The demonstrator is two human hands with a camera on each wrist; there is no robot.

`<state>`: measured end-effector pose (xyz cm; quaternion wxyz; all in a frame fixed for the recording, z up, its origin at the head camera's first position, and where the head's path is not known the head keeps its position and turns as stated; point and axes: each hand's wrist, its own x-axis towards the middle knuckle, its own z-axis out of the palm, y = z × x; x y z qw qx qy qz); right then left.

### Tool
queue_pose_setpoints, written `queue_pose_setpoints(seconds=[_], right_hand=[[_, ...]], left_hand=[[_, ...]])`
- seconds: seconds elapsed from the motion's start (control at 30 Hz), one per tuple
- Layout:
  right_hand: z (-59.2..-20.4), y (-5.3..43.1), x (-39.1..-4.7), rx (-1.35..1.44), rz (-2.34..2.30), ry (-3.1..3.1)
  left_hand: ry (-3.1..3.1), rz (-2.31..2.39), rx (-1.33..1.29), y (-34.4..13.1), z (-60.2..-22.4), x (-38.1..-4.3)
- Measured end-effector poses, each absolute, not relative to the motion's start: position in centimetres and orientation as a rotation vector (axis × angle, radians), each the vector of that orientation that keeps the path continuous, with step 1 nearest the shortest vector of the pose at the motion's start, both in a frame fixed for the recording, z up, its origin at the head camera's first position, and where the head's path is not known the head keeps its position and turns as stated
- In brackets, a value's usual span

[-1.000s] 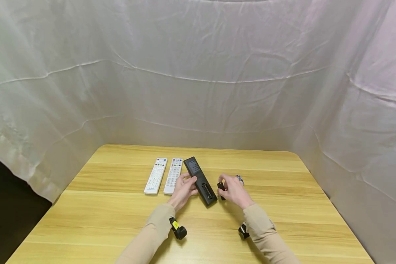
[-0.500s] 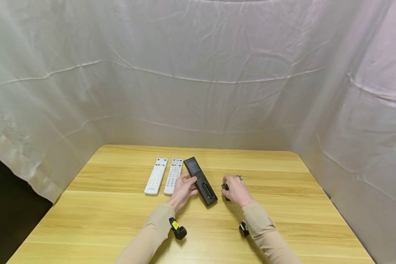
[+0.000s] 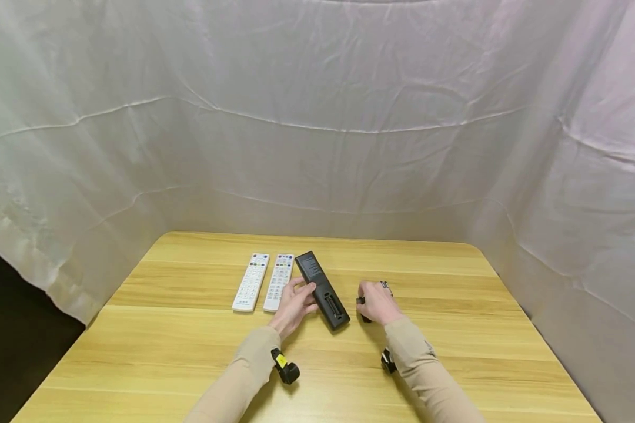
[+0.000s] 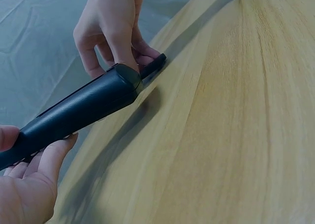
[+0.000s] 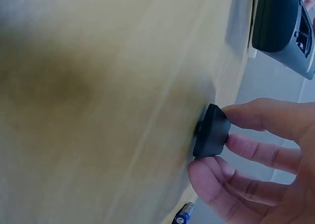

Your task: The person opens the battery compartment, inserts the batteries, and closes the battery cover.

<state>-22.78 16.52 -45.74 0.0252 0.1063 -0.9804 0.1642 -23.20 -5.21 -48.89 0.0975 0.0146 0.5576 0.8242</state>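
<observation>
My left hand (image 3: 292, 306) grips a black remote control (image 3: 313, 271) near its middle, tilted above the table with its back facing up. An uncovered battery compartment (image 3: 333, 306) shows at the remote's near end, and a metal spring is visible in it in the right wrist view. To the right of the remote, my right hand (image 3: 379, 302) pinches a small black battery cover (image 5: 213, 131) between thumb and fingers, low over the tabletop. In the head view the fingers hide most of the cover. Just beyond the right hand lie blue-and-silver batteries (image 3: 385, 287).
Two white remote controls (image 3: 251, 283) (image 3: 278, 282) lie side by side, buttons up, left of the black one. Wood-grain table (image 3: 137, 352) extends around both hands. Pale curtains (image 3: 317, 147) hang behind it and at the sides.
My right hand has moved slightly right and down with the battery cover, away from the black remote control. The left hand and that remote have stayed nearly still.
</observation>
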Motion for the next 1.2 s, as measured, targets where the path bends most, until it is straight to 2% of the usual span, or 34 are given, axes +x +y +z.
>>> queue_pose_setpoints(seconds=[0.57,1.2], right_hand=[[-46.1,16.8,-23.0,0.295,0.550,-3.039],[-46.0,21.6,-25.6,0.158,0.580,-3.011]], left_hand=[[1.641,2.447,0.040,-5.3,-48.9,-23.1],[1.636,2.437,0.032,-5.5,-48.9,-23.0]])
